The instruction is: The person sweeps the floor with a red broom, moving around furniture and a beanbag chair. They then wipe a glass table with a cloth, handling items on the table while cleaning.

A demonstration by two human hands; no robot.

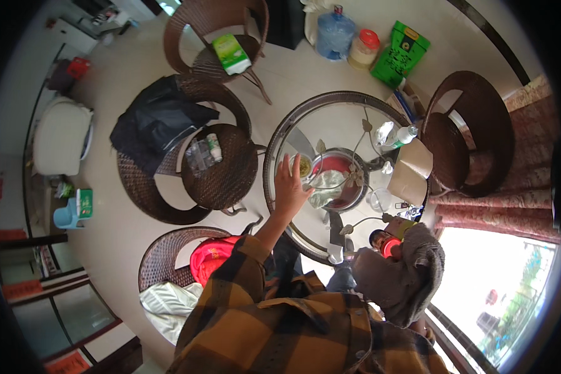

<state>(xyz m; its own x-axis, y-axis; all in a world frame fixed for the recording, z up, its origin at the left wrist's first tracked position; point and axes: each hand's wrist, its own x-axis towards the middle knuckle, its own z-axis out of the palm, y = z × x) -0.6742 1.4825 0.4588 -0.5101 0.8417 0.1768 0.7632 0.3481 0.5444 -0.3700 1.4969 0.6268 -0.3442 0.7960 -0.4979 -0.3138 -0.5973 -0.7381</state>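
My left hand (290,187) reaches over the round glass-topped table (267,163), fingers spread and thumb apart. Its fingertips are beside a round container with yellow-green contents (303,164); whether they touch it I cannot tell. A red-and-metal basin (355,196) with a pale crumpled cloth or bag (328,187) shows close to the thumb, under or on the glass. A grey-brown towel (397,280) covers my right hand, leaving only a little of the wrist (420,326) visible. At the towel's upper edge is a dark jar with a red rim (391,245).
On the table's right are a white bottle (406,134), an opened cardboard piece (410,173) and a clear cup (379,199). Wicker chairs (219,177) surround it; one carries a black jacket (163,121). A water jug (335,35) and green bag (400,53) stand beyond.
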